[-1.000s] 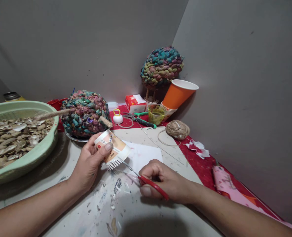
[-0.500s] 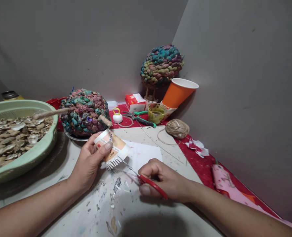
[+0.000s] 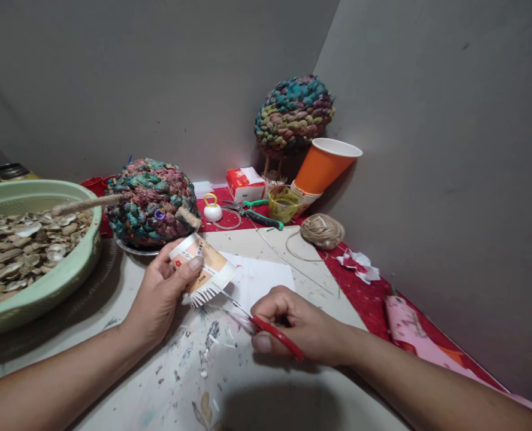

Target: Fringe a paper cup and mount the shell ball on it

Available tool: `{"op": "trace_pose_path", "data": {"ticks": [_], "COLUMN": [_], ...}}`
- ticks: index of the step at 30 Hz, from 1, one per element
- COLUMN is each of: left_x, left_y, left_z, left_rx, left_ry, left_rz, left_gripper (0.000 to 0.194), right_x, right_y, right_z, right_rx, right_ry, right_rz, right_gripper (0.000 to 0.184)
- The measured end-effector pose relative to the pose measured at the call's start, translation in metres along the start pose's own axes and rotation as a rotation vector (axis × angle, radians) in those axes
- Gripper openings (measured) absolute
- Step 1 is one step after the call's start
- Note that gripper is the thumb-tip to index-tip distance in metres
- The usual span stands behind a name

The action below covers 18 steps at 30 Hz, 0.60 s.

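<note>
My left hand (image 3: 162,293) grips a small paper cup (image 3: 203,269) printed white and orange, held on its side above the stained white board (image 3: 230,383). The cup's rim is cut into a fringe of thin strips. My right hand (image 3: 293,326) is closed on red-handled scissors (image 3: 257,320), whose blades point up-left and meet the fringed rim. Small paper snippets lie on the board under the cup.
A green basket (image 3: 54,281) of shell pieces sits at left. A multicoloured wrapped ball (image 3: 151,203) lies behind the cup, another ball (image 3: 293,114) stands in the corner. An orange cup (image 3: 324,167), twine ball (image 3: 323,231), green pliers (image 3: 259,216), red box (image 3: 245,182) and grey walls surround.
Both hands and the cup have stayed almost in place; the scissors keep working at the fringed rim. The view has tilted down slightly.
</note>
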<state>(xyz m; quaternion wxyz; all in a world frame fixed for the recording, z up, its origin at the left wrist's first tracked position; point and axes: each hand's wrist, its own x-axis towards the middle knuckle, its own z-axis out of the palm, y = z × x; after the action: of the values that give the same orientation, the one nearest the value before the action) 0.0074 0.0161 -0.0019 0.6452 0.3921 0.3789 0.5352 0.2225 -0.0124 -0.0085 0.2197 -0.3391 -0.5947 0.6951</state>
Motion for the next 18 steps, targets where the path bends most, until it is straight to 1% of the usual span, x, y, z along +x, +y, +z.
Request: {"op": "trace_pose_path", "data": {"ticks": [4,9,13,18], "left_x": [0.0001,0.0005,0.0,-0.0001], "left_y": [0.0007,0.0,-0.0002,0.0008], "left_z": [0.0005,-0.0024,-0.003,-0.0016], "left_rx": [-0.011,-0.016,-0.017,-0.006], "left_ry": [0.0,-0.014,-0.021,-0.017], "left_rz": [-0.006,-0.014,-0.019,-0.018], "left_gripper": [0.045,0.043,0.044,0.048], "right_x": [-0.0008,-0.0003,-0.0008,-0.0019], "right_y": [0.0011,0.0019,0.0015,0.0019], "right_z": [-0.0009,-0.002,-0.0016,-0.0014], "right_rx": [0.027,0.036,0.055,0.072], "right_ry": [0.011,-0.009,-0.009,-0.004], "right_rz": [0.004,-0.023,-0.048,-0.035], "right_gripper": [0.061,0.061,0.062,0.063]}}
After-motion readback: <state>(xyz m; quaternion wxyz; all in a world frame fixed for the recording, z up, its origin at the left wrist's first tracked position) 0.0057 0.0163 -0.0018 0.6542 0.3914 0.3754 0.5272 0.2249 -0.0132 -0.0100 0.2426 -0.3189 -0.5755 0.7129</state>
